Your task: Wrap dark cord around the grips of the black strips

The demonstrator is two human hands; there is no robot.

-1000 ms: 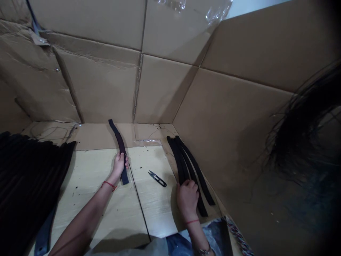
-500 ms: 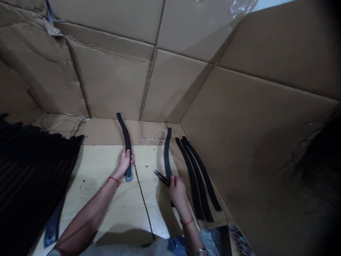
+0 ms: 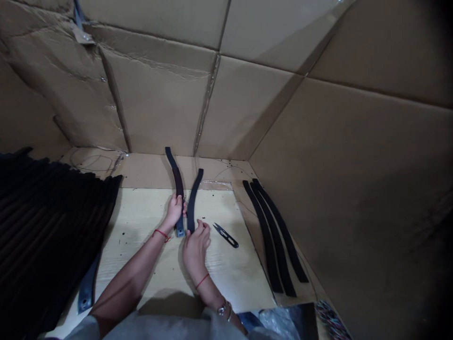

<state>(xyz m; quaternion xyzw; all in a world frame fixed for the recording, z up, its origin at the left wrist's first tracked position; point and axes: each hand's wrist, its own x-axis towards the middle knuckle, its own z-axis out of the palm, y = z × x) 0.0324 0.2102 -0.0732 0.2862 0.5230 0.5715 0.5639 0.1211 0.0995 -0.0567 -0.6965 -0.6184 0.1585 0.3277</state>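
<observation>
My left hand (image 3: 174,210) is closed around a curved dark strip (image 3: 178,178) with a brownish middle section. The strip's lower end, with a small hole, sticks out below my fingers. Just to its right, my right hand (image 3: 196,243) holds the lower part of a second curved black strip (image 3: 193,197), whose lower end is hidden by the hand. The two strips stand side by side, slightly apart. Black thread snips (image 3: 225,235) lie on the pale board, right of my right hand.
Several black strips (image 3: 274,241) lie along the right cardboard wall (image 3: 347,189). A large stack of dark strips (image 3: 53,236) fills the left side, with a holed strip end (image 3: 86,295) below it. Clear plastic (image 3: 279,323) and a coloured bundle (image 3: 331,318) sit at the lower right.
My right hand has carried the black strip leftward, beside the one in my left hand. The snips, partly covered before, now show whole. The dark cord below my left hand no longer shows.
</observation>
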